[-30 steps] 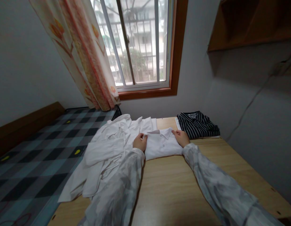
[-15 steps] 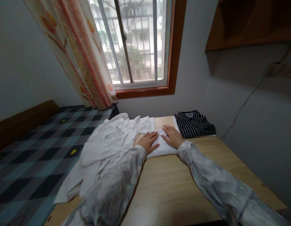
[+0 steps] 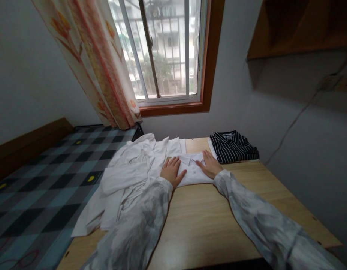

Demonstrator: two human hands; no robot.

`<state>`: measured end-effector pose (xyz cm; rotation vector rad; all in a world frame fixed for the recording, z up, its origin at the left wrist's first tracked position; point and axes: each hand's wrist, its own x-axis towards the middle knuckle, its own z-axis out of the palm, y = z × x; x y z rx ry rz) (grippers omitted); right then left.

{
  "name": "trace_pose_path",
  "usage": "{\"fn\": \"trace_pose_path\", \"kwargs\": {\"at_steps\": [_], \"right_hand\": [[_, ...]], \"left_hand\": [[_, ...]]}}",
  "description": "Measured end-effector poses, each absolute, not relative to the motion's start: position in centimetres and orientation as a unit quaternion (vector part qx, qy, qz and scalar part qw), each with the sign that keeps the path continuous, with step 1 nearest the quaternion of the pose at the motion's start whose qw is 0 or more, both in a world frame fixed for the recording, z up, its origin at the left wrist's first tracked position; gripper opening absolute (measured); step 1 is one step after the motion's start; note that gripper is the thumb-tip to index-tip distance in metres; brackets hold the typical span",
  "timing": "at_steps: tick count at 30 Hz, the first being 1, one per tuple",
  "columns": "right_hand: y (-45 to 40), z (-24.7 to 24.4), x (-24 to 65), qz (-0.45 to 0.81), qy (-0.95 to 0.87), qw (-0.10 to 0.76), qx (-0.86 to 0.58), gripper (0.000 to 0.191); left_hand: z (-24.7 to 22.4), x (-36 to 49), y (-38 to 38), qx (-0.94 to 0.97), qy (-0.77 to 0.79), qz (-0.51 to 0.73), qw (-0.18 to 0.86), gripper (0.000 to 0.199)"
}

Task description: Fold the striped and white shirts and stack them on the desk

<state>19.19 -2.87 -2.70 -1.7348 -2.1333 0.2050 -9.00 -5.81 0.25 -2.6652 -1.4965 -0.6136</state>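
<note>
A folded white shirt (image 3: 192, 172) lies on the wooden table (image 3: 201, 225), its collar toward the far side. On its left side rests my left hand (image 3: 172, 171), flat with fingers spread. My right hand (image 3: 210, 165) lies flat on the right side of the shirt, fingers apart. Left of the folded shirt is a heap of loose white garments (image 3: 128, 172), close to my left hand. Just beyond my right hand sits a folded black-and-white striped shirt (image 3: 234, 147) on top of something white.
A bed with a checked cover (image 3: 47, 176) adjoins the table on the left. Behind the table are a window (image 3: 162, 52) and a floral curtain (image 3: 97, 67). A wooden shelf (image 3: 297, 33) hangs at the upper right, with a cable (image 3: 291, 123) running down the wall.
My hands have moved apart toward the two sides of the folded white shirt, uncovering more of its collar and front. The view has shifted slightly.
</note>
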Motion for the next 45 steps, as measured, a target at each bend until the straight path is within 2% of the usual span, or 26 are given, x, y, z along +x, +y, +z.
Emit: {"fn": "trace_pose_path", "kwargs": {"at_steps": [4, 7, 11, 17, 23, 26, 39, 42, 45], "right_hand": [[-4.1, -2.2, 18.3, 0.016, -0.796, 0.215, -0.566, 0.09], [-4.7, -2.6, 17.8, 0.033, -0.826, 0.179, -0.533, 0.083], [-4.5, -3.3, 18.3, 0.069, -0.822, 0.139, -0.548, 0.084], [-4.6, -2.9, 19.9, 0.025, -0.788, 0.159, -0.595, 0.077], [-6.6, -0.4, 17.7, -0.003, -0.803, 0.214, -0.557, 0.07], [-7.4, -0.6, 15.8, 0.02, -0.833, 0.198, -0.516, 0.068], [-8.3, -2.9, 20.9, 0.067, -0.823, 0.142, -0.546, 0.071], [-8.9, -3.8, 22.1, 0.067, -0.813, 0.147, -0.56, 0.072], [-9.5, -4.8, 22.7, 0.068, -0.786, 0.177, -0.589, 0.076]], "left_hand": [[0.1, -8.3, -6.1, -0.812, -0.521, -0.262, 0.019, 0.064], [-0.8, -8.0, -5.8, -0.846, -0.482, -0.228, -0.018, 0.068], [-2.0, -7.9, -5.2, -0.843, -0.502, -0.186, -0.051, 0.07], [-1.6, -8.0, -5.6, -0.788, -0.58, -0.208, -0.016, 0.06], [-0.3, -5.7, -7.4, -0.868, -0.45, -0.21, -0.002, 0.063], [-0.7, -4.3, -7.5, -0.889, -0.42, -0.18, -0.031, 0.063], [-2.3, -8.7, -7.2, -0.867, -0.472, -0.144, -0.064, 0.059], [-2.5, -9.4, -7.8, -0.857, -0.488, -0.145, -0.077, 0.058], [-3.1, -9.7, -8.6, -0.826, -0.523, -0.198, -0.066, 0.059]]}}
